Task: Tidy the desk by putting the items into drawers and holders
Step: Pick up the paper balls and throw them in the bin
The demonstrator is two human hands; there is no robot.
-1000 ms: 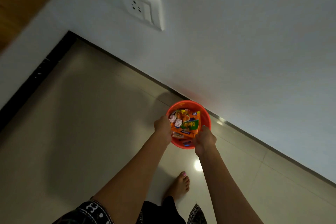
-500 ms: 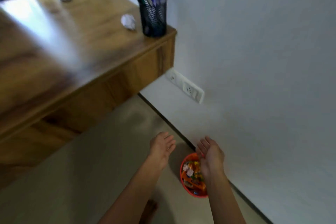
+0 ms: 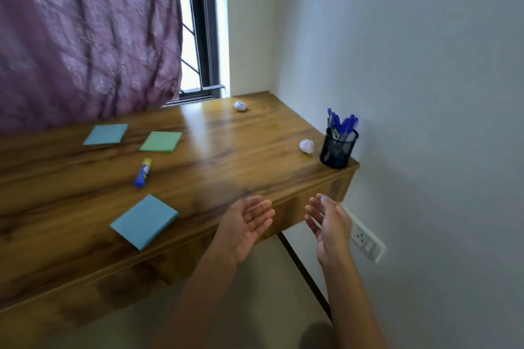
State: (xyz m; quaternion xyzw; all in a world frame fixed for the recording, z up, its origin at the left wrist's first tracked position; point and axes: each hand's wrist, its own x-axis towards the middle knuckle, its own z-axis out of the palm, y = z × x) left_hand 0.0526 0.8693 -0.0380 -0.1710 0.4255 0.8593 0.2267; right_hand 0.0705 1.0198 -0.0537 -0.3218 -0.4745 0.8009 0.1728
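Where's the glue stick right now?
The glue stick lies left of centre on the desk, between the green sticky pad and the nearest blue pad.

We see a wooden desk (image 3: 226,156) set in a corner beneath a window (image 3: 198,37), half covered by a purple curtain (image 3: 85,37). Daylight glares on the wood. A socket (image 3: 365,238) sits on the white wall (image 3: 425,65) above a pale floor (image 3: 269,306).

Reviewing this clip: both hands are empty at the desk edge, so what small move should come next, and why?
Probably the right hand reaches for the crumpled paper ball beside the pen holder: both hands are open and empty, the left hand too, and that ball is the loose item nearest the right hand.
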